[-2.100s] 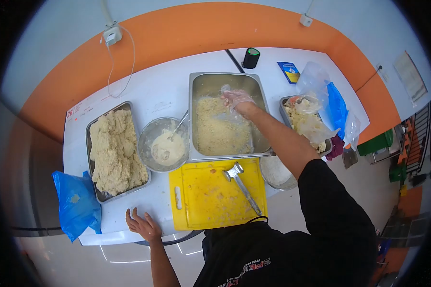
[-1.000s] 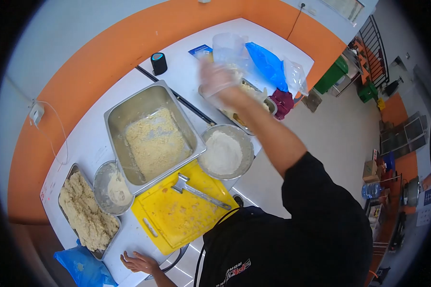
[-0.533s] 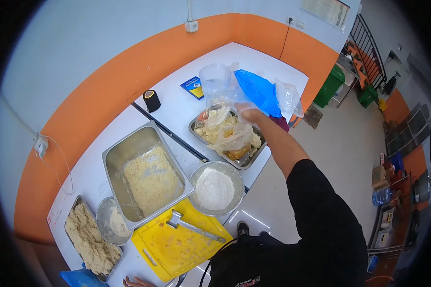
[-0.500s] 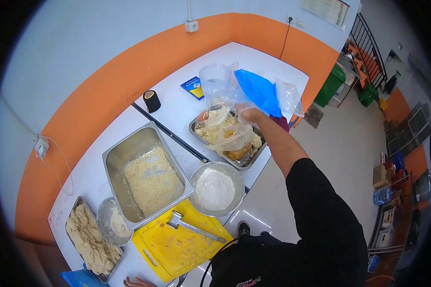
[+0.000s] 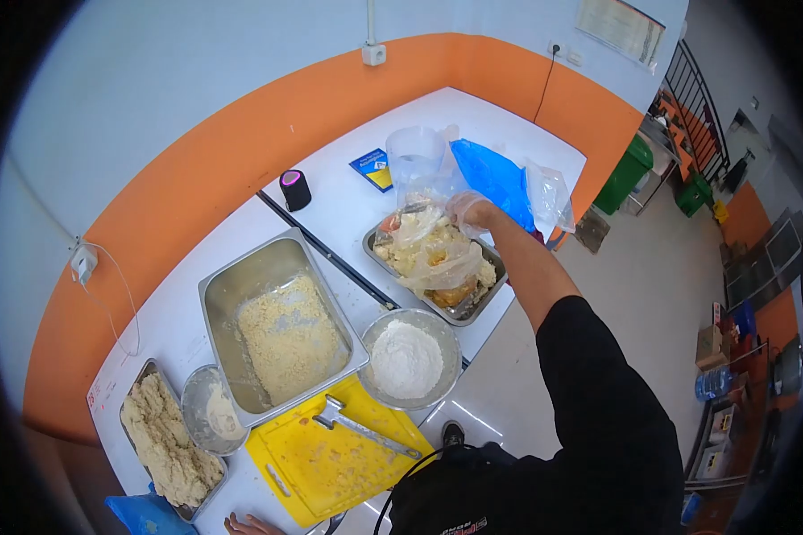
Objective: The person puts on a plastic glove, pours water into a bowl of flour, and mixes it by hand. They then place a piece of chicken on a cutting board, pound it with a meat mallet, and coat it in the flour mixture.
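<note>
My right hand [image 5: 469, 210], in a clear plastic glove, reaches over a small steel tray [image 5: 475, 300] of pale food pieces and grips the crumpled clear plastic wrap [image 5: 428, 250] lying over them. My left hand [image 5: 244, 524] rests flat at the near table edge, only its fingers showing at the bottom of the view. A large steel pan [image 5: 232, 294] with yellow crumbs stands left of the small tray. A steel bowl of white flour [image 5: 407, 359] sits in front of it.
A yellow cutting board [image 5: 330, 459] carries a metal meat mallet [image 5: 357, 426]. At the left stand a small bowl of batter [image 5: 207, 410] and a tray of breaded pieces [image 5: 161, 437]. Behind are a clear jug [image 5: 412, 153], blue bags [image 5: 495, 178], a black cylinder [image 5: 293, 189] and a blue booklet [image 5: 372, 169].
My right hand left the crumb pan, swung right and came down on the plastic over the small tray. The view turned right. My left hand stayed at the table edge.
</note>
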A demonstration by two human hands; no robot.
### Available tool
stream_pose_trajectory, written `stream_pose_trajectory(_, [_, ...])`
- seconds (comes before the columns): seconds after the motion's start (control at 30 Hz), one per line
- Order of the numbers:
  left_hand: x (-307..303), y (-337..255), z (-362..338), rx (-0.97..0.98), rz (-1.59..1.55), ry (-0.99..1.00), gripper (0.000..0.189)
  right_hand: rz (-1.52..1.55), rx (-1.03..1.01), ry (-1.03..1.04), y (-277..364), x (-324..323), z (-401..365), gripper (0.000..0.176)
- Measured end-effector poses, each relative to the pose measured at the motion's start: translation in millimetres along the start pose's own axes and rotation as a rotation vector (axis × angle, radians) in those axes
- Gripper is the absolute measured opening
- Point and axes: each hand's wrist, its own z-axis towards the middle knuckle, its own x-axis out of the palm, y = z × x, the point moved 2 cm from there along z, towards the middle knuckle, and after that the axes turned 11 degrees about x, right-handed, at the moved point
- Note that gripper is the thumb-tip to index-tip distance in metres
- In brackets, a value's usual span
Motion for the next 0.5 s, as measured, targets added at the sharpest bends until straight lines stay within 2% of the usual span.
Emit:
stream_pose_trajectory(0.17, [13.0,13.1,-7.0,-0.076,0.010,0.055,0.063,0.153,0.139,0.201,14.1,-7.2,-37.0,0.023])
stream_pose_trajectory(0.23, [13.5,14.1,-7.7,-0.082,0.023,0.065,0.063,0.660,0.153,0.222,16.8,-12.4,-41.3,0.029])
stream_pose_trajectory(0.27, [13.4,13.6,-6.8,-0.082,0.034,0.074,0.063,0.662,0.155,0.221,18.5,-13.3,-41.9,0.029])
stream_pose_trajectory(0.33, [15.0,14.5,-7.0,-0.080,0.007,0.077,0.063,0.722,0.352,0.275,16.2,-12.1,-46.0,0.037])
stream_pose_trajectory(0.37, [16.0,15.4,-6.3,-0.086,-0.019,0.076,0.062,0.727,0.362,0.272,13.5,-14.5,-49.6,0.037])
stream_pose_trajectory(0.43, [14.0,14.3,-5.7,-0.068,-0.019,0.089,0.063,-0.031,0.006,-0.052,17.0,-26.3,-61.0,0.041])
stream_pose_trajectory(0.5, [12.3,14.3,-5.6,-0.055,-0.017,0.104,0.063,-0.102,0.060,-0.023,24.3,-36.2,-79.0,0.038])
